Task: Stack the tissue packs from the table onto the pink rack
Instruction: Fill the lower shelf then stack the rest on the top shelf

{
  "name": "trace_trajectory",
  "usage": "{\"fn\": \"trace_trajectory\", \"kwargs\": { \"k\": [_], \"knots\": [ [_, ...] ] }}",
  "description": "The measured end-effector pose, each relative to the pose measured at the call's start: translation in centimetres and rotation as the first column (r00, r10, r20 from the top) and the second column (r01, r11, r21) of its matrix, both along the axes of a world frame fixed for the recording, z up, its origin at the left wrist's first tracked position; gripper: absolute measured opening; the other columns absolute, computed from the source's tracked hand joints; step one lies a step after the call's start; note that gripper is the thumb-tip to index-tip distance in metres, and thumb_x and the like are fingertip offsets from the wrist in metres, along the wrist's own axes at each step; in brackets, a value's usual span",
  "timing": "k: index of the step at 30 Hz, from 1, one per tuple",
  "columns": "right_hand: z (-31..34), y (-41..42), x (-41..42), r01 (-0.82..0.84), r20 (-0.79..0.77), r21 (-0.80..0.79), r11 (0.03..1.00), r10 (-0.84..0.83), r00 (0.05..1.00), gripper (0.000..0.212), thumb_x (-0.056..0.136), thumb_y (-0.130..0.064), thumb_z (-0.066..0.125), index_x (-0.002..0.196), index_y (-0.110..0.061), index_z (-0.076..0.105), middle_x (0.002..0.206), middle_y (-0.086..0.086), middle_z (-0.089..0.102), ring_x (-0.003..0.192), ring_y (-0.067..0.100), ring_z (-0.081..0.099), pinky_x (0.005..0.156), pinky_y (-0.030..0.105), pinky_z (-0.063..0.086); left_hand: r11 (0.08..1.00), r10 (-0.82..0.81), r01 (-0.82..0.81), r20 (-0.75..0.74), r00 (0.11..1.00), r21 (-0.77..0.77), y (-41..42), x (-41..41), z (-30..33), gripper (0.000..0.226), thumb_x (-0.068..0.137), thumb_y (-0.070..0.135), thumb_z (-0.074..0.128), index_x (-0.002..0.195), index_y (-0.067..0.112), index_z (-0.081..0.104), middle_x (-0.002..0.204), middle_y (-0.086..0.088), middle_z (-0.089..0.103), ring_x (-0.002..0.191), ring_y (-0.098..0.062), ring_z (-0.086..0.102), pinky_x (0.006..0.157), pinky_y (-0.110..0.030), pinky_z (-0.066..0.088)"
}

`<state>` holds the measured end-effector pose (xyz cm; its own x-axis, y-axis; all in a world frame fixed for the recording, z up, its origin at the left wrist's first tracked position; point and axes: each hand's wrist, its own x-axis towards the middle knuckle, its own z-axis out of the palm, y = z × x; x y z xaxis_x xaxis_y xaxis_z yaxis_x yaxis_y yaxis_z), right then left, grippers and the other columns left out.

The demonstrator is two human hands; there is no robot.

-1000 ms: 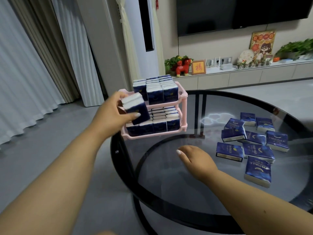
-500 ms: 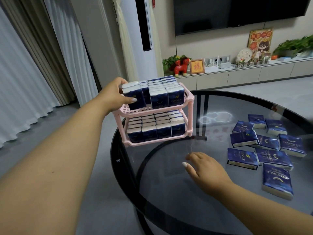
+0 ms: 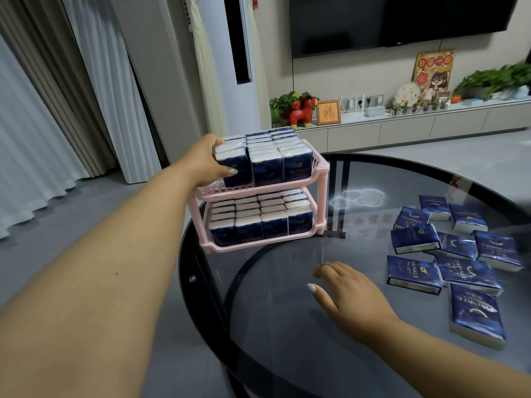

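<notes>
Glossy dk glass table (image 3: 287,326) w/ reflections, pink matt plastic rack (image 3: 324,191), tissue packs (image 3: 413,270) in shiny blue plastic wrap, white paper edges, soft pleated cloth curtains (image 3: 43,139).

Room is evenly, softly lit, no hard shadows. A ceiling light's glare is caught on the glass table (image 3: 287,326) beyond the right hand (image 3: 353,300). Far-right edges are smeared, verticals bowed by the wide-angle lens.

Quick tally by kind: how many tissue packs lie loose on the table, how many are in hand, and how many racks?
loose tissue packs on the table: 9
tissue pack in hand, gripped by the left hand at the rack's top tier: 1
pink rack: 1
Total: 11 (packs already stored on the rack are not counted; the back rows are hidden)
</notes>
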<state>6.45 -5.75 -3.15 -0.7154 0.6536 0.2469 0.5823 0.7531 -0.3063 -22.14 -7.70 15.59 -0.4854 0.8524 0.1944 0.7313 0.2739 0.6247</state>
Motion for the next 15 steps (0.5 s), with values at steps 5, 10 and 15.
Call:
{"fn": "trace_trajectory", "kwargs": {
  "k": [5,10,15],
  "knots": [
    [0.2,-0.1,0.0,-0.003,0.018,0.002,1.000,0.003,1.000,0.061,0.089,-0.065,0.017,0.123,-0.028,0.050,0.123,-0.013,0.054,0.114,0.005,0.048,0.091,0.018,0.036,1.000,0.022,-0.021,-0.042,0.999,0.022,0.9,-0.3,-0.8,0.049,0.081,0.014,0.078,0.119,0.020,0.048,0.107,-0.002,0.059,0.085,-0.019,0.057,0.067,-0.030,0.044],
    [0.3,-0.1,-0.1,-0.004,0.018,0.002,1.000,0.004,1.000,0.066,0.086,-0.066,0.013,0.121,-0.027,0.052,0.122,-0.012,0.055,0.113,0.007,0.049,0.090,0.020,0.037,0.998,0.061,-0.057,-0.114,0.992,0.035,1.3,-0.5,-1.6,0.050,0.084,0.020,0.076,0.124,0.024,0.045,0.099,-0.006,0.056,0.073,-0.015,0.052,0.054,-0.023,0.036],
    [0.1,0.1,-0.1,-0.004,0.017,0.006,1.000,0.003,1.000,0.070,0.083,-0.067,0.008,0.120,-0.028,0.052,0.121,-0.012,0.054,0.112,0.007,0.049,0.089,0.021,0.037,0.997,0.079,-0.077,-0.179,0.981,0.021,1.5,-0.7,-2.2,0.051,0.081,0.022,0.078,0.122,0.026,0.047,0.103,-0.011,0.061,0.089,-0.027,0.057,0.066,-0.030,0.040]
  ]
}}
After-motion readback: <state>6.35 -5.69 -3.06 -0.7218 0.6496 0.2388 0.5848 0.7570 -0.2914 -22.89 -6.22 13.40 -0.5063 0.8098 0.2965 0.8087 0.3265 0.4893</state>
